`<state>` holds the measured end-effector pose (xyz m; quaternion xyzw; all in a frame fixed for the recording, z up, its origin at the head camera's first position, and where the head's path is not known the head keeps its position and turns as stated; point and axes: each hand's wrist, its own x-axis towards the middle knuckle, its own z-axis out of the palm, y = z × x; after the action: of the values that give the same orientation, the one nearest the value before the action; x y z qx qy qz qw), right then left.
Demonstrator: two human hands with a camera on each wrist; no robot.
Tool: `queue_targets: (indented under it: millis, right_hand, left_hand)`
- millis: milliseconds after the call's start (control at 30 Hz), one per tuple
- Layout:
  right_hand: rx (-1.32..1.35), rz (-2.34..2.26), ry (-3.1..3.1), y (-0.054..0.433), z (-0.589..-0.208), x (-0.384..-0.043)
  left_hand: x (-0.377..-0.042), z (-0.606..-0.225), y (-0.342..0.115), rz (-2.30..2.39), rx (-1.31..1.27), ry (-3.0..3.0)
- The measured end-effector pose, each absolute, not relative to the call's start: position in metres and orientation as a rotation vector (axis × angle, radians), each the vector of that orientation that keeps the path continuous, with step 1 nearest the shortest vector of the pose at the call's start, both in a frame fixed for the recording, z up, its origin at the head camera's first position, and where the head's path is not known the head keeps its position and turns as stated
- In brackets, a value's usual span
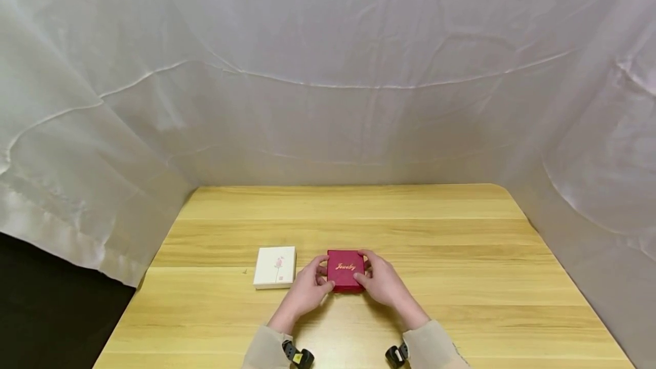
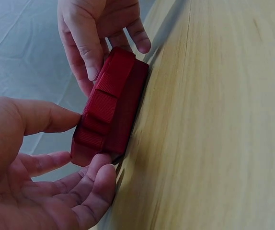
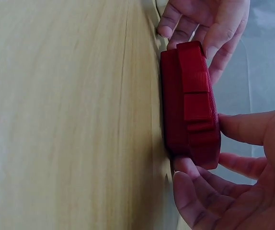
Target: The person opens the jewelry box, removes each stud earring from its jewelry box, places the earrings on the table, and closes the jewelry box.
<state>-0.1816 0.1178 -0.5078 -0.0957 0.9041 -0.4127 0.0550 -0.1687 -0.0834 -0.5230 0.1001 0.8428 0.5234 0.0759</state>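
A dark red jewelry box (image 1: 344, 276) with gold "Jewelry" lettering on its lid sits on the wooden table between both hands. A ribbon bow (image 2: 101, 105) runs along its near side in the left wrist view. My left hand (image 1: 306, 287) grips the box's left side, thumb at the lid's near left corner and fingers curled along the side wall. On the opposite side my right hand (image 1: 383, 285) holds it, the thumb over the lid's right edge and the index finger at the far right corner. In the right wrist view, fingertips reach low beside the box (image 3: 173, 108).
Just left of my left hand lies a square white box (image 1: 269, 266) with a pink flower print. The wooden table (image 1: 461, 255) extends on both sides, with pale grey curtains (image 1: 359, 130) hanging around its back and sides.
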Motion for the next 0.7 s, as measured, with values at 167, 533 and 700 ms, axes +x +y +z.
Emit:
queue_targets:
  millis: [167, 533, 700]
  right_hand:
    - [-0.297, -1.255, 2.739, 0.118, -0.508, -0.181]
    - [-0.310, -1.184, 2.702, 0.131, -0.503, -0.185]
    - [-0.407, -1.130, 2.666, 0.134, -0.499, -0.189]
  left_hand:
    - [-0.168, -0.523, -0.086, 1.527, 0.331, 2.553]
    - [-0.170, -0.517, -0.093, 1.355, 0.413, 2.666]
    - [-0.175, -0.515, -0.091, 1.276, 0.492, 2.668]
